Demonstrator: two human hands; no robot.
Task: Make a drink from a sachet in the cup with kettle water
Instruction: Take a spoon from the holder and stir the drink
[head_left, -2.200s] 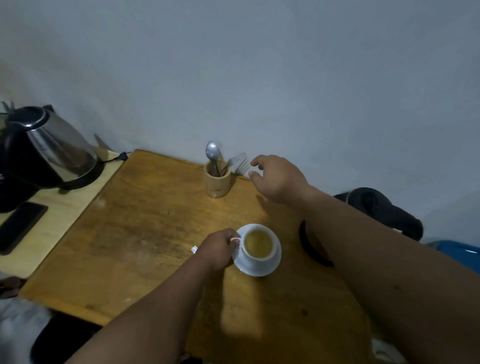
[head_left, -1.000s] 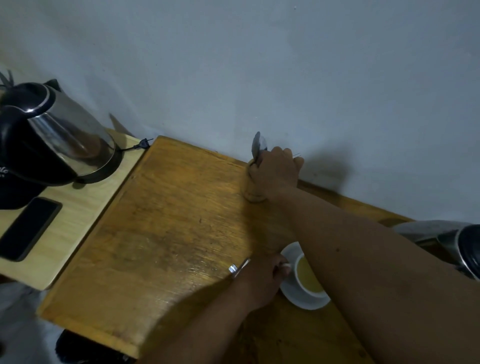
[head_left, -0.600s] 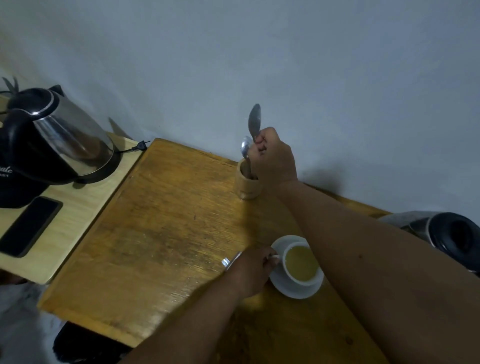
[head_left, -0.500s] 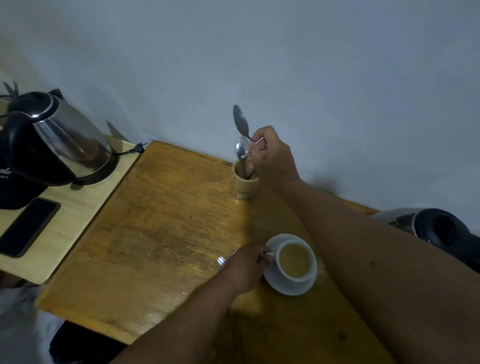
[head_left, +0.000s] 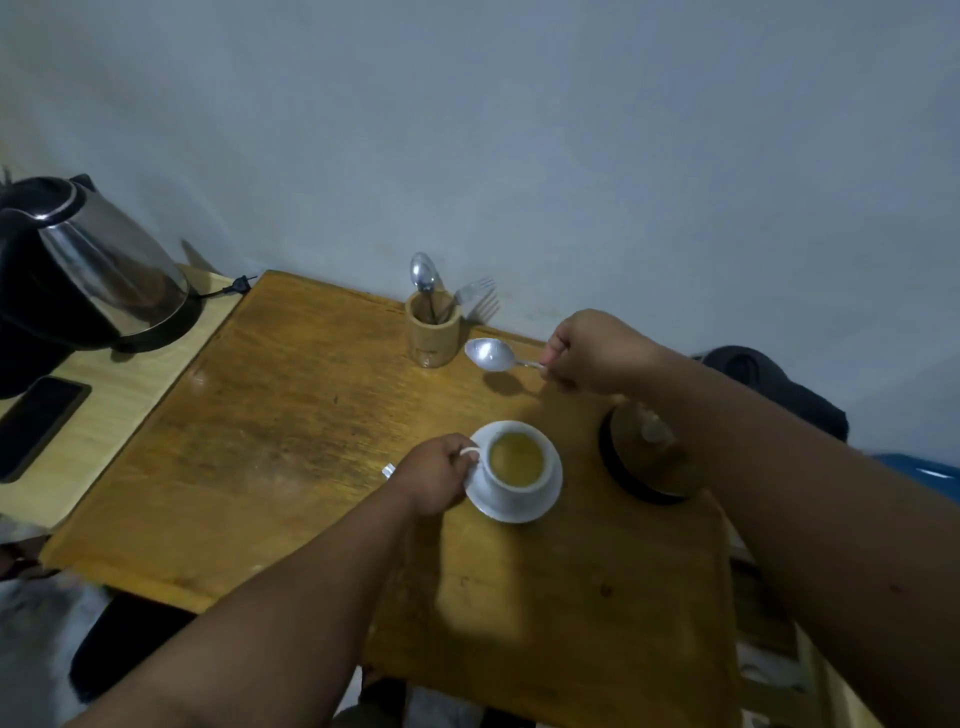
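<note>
A white cup (head_left: 519, 480) full of yellowish drink stands on a white saucer (head_left: 540, 506) near the middle of the wooden table (head_left: 291, 415). My left hand (head_left: 434, 480) grips the cup's handle; a small silvery scrap, perhaps the sachet (head_left: 388, 471), peeks out beside it. My right hand (head_left: 592, 353) pinches the handle of a metal spoon (head_left: 491, 355), held level above the table beyond the cup, right of the wooden cutlery holder (head_left: 432, 332). The steel kettle (head_left: 98, 270) stands on its base at the far left.
The holder keeps another spoon and a fork, close to the wall. A black phone (head_left: 39, 423) lies on the lighter side board by the kettle. A round wooden lid with a black rim (head_left: 644, 462) lies right of the cup. Dark objects sit beyond the table's right end.
My right hand pulled a spoon out of the holder and brought it down to the right, toward the cup. My left hand stayed on the cup's handle.
</note>
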